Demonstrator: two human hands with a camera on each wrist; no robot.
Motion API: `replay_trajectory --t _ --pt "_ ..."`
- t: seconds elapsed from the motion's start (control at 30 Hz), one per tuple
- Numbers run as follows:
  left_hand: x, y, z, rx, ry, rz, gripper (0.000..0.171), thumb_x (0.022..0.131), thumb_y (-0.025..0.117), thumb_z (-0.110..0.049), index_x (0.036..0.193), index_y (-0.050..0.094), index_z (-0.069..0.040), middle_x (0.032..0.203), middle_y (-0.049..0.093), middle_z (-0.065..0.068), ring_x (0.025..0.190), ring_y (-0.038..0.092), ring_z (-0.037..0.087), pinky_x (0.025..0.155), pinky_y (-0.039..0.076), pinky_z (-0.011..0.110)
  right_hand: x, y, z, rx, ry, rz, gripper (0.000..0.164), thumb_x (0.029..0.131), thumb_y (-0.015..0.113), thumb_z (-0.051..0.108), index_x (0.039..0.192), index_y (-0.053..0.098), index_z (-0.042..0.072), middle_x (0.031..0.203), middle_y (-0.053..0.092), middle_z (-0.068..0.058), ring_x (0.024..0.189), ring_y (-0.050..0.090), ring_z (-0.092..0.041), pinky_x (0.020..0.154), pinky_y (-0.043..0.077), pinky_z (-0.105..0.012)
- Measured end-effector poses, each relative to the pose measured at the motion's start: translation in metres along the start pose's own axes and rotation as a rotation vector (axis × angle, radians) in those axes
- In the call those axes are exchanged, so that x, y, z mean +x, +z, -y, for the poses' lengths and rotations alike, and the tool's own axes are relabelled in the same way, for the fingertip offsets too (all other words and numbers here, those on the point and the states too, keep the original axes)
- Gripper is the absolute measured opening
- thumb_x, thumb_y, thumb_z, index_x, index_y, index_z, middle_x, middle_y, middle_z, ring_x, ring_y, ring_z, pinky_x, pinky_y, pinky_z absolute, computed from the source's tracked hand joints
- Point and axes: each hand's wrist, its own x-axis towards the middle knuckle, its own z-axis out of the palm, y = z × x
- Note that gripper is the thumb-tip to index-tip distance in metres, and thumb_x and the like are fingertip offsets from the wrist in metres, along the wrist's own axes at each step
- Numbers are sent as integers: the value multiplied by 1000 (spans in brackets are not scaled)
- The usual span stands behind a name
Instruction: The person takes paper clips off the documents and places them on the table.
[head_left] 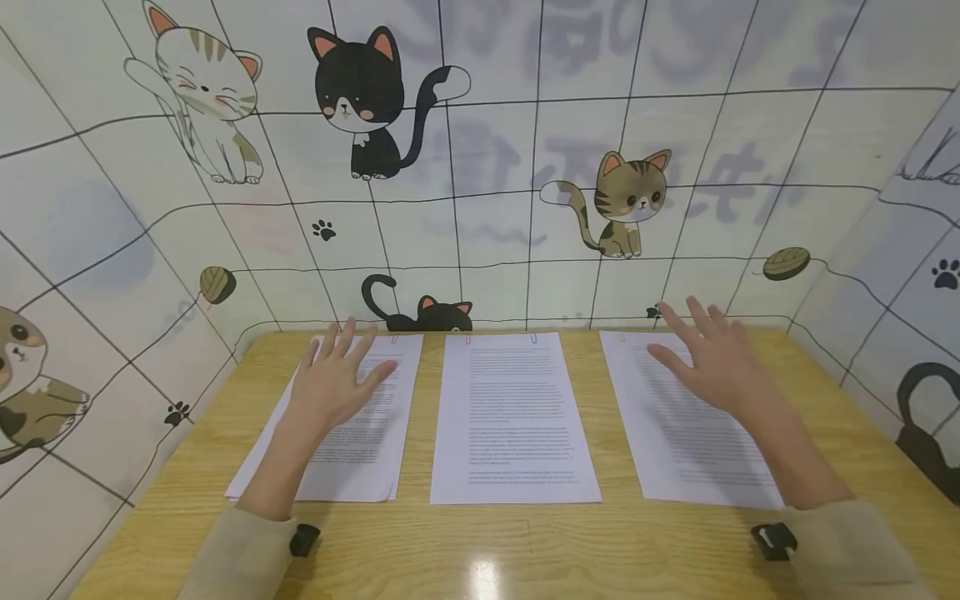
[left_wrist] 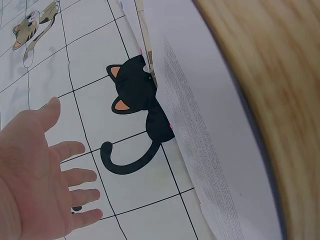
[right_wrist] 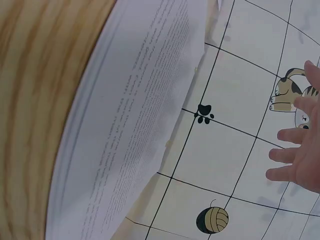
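Three stacks of printed paper lie side by side on the wooden table. My left hand point(head_left: 333, 383) is held above the left stack point(head_left: 352, 454), its fingers spread and holding nothing. Over the right stack point(head_left: 697, 458), my right hand point(head_left: 708, 358) is likewise spread and bare. Between them lies the middle stack point(head_left: 513, 417), with a red paper clip point(head_left: 468, 339) and a blue paper clip point(head_left: 534, 338) on its top edge. A pinkish clip point(head_left: 394, 339) shows on the left stack, a pale yellow one point(head_left: 622, 337) on the right. Both wrist views show the hands apart from the paper.
The wooden table point(head_left: 517, 542) backs onto a white wall point(head_left: 495, 242) with grid lines and cartoon cats. Similar walls rise at left and right. Each wrist wears a dark strapped device, seen at the left cuff point(head_left: 304, 540) and right cuff point(head_left: 774, 542).
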Motion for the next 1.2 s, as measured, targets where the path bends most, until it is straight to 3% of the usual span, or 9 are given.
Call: replay_trajectory --t 0.23,0.57,0.77,1.0,1.2 --pt "-2 0 2 -56 -8 -11 77 103 32 -65 160 27 -13 162 22 26 148 19 47 118 17 62 4 -2 19 79 -27 -7 73 105 42 55 162 21 16 160 17 -34 142 16 -61 111 13 -73" --pt "-2 1 6 -98 -25 -30 75 103 31 -64 159 30 -15 155 37 26 142 33 48 110 26 70 12 6 46 180 -65 -20 70 106 44 51 162 20 18 161 20 -29 142 25 -55 107 28 -72" --pt "-2 3 11 -136 -31 -38 77 103 32 -64 157 34 -9 154 39 27 141 33 50 108 29 70 17 11 65 233 -71 33 68 107 44 47 162 20 15 161 21 -28 143 26 -54 108 28 -71" --pt "-4 3 19 -188 -61 4 78 104 33 -62 156 33 -2 152 36 34 141 29 53 108 28 71 26 17 88 364 -141 58 68 107 47 43 160 24 8 161 28 -24 146 26 -46 114 24 -65" --pt "-3 5 28 -236 -93 40 81 104 32 -63 155 32 0 153 32 35 141 30 53 107 29 71 37 28 107 518 -181 64 63 104 58 28 155 32 1 156 38 -22 132 49 -44 107 40 -58"
